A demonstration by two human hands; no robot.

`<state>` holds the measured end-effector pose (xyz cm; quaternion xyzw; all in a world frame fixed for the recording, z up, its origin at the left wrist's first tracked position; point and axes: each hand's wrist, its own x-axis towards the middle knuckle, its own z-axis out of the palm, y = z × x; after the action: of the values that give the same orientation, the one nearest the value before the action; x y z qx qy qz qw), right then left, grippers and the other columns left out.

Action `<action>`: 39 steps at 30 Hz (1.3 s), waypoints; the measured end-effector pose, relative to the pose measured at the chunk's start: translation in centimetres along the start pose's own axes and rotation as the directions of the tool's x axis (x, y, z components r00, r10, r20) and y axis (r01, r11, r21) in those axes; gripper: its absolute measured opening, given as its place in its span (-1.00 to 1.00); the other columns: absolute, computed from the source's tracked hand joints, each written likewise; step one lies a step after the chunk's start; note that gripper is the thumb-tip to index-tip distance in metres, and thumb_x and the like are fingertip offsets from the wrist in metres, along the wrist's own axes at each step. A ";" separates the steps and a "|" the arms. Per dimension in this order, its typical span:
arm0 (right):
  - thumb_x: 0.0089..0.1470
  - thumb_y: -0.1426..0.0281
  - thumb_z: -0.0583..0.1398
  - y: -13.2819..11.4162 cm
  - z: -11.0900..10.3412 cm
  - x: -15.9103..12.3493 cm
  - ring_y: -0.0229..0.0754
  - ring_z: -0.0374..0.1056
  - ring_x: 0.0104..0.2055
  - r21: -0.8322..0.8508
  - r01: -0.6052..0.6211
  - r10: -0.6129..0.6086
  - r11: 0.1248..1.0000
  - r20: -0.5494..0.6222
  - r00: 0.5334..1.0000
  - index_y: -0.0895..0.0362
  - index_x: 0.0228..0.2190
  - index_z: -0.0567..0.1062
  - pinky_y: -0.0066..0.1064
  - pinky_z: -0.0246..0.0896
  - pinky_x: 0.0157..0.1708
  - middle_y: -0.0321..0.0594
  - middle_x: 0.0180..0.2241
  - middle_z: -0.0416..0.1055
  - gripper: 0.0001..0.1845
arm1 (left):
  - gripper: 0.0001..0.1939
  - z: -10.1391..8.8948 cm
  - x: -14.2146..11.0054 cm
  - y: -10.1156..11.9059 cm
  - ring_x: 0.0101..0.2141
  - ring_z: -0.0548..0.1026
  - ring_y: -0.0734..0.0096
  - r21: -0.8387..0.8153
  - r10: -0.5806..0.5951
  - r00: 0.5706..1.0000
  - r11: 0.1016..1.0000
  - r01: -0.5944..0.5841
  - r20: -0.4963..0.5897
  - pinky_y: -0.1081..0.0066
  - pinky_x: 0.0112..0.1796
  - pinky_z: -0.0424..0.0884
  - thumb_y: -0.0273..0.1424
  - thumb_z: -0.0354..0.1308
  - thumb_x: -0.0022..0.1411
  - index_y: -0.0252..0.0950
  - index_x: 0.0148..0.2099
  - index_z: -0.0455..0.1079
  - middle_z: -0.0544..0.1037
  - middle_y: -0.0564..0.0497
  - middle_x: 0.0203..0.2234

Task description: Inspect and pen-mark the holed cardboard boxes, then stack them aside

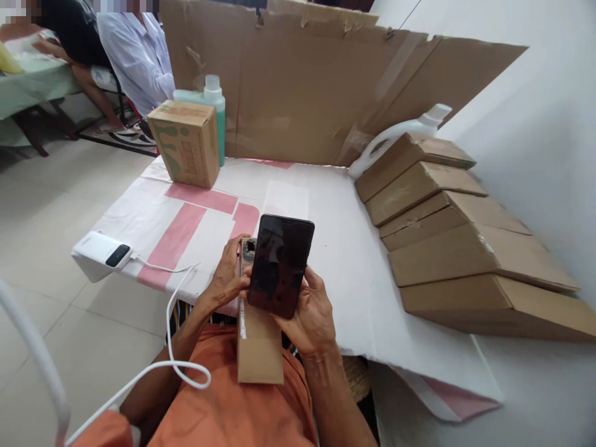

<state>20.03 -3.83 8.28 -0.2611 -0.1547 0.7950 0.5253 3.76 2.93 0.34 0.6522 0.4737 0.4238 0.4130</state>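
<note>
A black smartphone [282,267] is tilted up in front of me, its dark screen towards the camera. My right hand [314,310] grips it from the right and below, the fingers partly hidden behind it. Under the phone, a long narrow cardboard box [261,354] lies across the table edge and against my lap. Near a dark-rimmed hole at its far end, my left hand [230,273] is closed around the box's left side. The left thumb reaches the phone's lower left edge; whether it presses on the phone I cannot tell.
Several cardboard boxes [447,248] lean in a row at the right, before a white jug [395,136]. A printed carton [186,143] and green bottle [214,118] stand back left. A power bank [101,249] trails a white cable [170,323]. Cardboard panel [302,81] behind; people [135,56] sit left.
</note>
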 end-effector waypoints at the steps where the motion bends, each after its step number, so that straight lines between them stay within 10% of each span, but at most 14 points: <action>1: 0.19 -0.01 0.28 0.0 0.0 0.0 0.20 0.55 0.16 0.007 -0.010 0.010 1.000 -0.011 1.000 0.08 -0.07 0.68 0.24 0.44 0.19 -0.05 -0.09 0.70 -0.51 | -0.19 0.0 0.0 -0.1 0.21 0.43 -0.06 -0.005 0.005 1.000 1.000 -0.005 0.010 -0.08 0.29 0.32 -0.32 0.27 -0.01 -0.21 0.33 0.26 0.45 -0.18 0.18; 39: 0.21 -0.08 0.20 -0.6 -1.4 -0.2 0.21 0.62 0.02 -0.038 -0.028 0.025 0.999 -0.065 0.998 0.14 -0.15 0.65 0.16 0.56 0.04 -0.01 -0.21 0.70 -0.45 | -0.29 -0.2 0.0 0.0 0.28 0.40 -0.02 -0.030 -0.014 1.000 0.999 0.014 0.013 -0.04 0.28 0.34 -0.14 0.33 0.22 -0.21 0.32 0.22 0.39 -0.22 0.26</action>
<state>21.39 -3.82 7.49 -0.2988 -0.1497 0.7898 0.5143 3.58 2.92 0.43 0.6452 0.4691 0.4241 0.4287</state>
